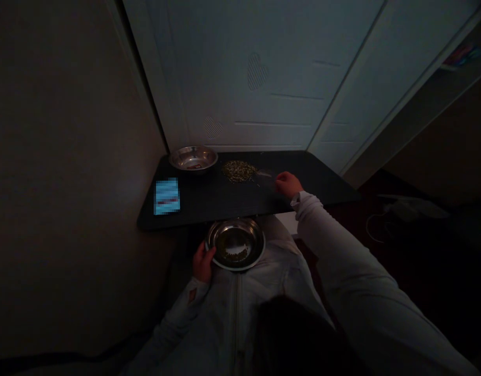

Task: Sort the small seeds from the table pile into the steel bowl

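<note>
My left hand (203,262) grips the rim of a stainless steel bowl (236,230), holding it tilted against my chest below the table edge. A small amount of dark seeds (235,254) lies in the bottom of that bowl. My right hand (288,184) is closed above the black table (212,206), close to a heap of mottled seeds (238,171). A thin translucent utensil (264,174) seems to reach from my right hand toward the heap, though the dim light blurs it. A second steel bowl (193,158) stands at the table's far left corner.
A pixelated blue rectangular item (167,196) lies near the table's left edge. A wall (68,156) runs along the left side, and white doors (248,83) stand behind the table. A pale cable (375,227) lies on the dark floor at the right.
</note>
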`<act>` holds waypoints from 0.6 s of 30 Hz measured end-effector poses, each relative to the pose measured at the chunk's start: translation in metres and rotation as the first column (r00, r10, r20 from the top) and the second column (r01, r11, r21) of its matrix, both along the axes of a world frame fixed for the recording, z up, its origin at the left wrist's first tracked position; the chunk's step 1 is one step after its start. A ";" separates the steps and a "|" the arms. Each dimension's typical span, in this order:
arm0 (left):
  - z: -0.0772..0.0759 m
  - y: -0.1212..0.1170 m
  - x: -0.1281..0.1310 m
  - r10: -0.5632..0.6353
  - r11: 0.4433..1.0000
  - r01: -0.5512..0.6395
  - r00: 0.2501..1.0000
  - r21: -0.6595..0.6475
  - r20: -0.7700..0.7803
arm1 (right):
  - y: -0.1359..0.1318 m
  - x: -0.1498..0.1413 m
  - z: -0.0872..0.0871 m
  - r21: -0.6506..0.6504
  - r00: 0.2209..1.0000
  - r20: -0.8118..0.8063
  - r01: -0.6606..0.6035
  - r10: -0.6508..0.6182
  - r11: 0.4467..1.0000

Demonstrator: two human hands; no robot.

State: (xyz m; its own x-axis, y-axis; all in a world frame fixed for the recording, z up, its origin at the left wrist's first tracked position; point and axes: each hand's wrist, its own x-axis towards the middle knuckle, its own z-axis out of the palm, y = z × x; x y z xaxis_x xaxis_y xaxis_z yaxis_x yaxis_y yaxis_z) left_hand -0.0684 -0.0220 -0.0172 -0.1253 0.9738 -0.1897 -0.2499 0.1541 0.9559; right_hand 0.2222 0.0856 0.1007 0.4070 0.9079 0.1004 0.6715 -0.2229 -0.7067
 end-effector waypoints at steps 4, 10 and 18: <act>-0.003 0.001 0.000 0.008 1.000 -0.008 1.000 -0.014 -0.004 | -0.002 0.002 0.003 0.031 0.999 0.052 -0.017 0.015 0.999; -0.005 0.002 0.001 0.018 1.000 -0.018 1.000 -0.016 0.016 | -0.005 -0.010 0.001 -0.075 0.990 0.069 -0.119 0.125 0.990; 0.002 -0.002 0.000 0.012 1.000 -0.012 0.999 0.004 -0.037 | 0.001 -0.001 0.000 -0.087 0.989 0.145 -0.017 0.030 0.996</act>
State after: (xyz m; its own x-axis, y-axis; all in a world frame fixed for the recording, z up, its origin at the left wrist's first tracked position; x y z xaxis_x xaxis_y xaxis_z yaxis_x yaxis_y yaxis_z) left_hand -0.0687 -0.0242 -0.0153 -0.1438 0.9730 -0.1808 -0.2162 0.1474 0.9652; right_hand 0.2209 0.0864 0.1009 0.3721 0.9249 0.0789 0.7720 -0.2611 -0.5795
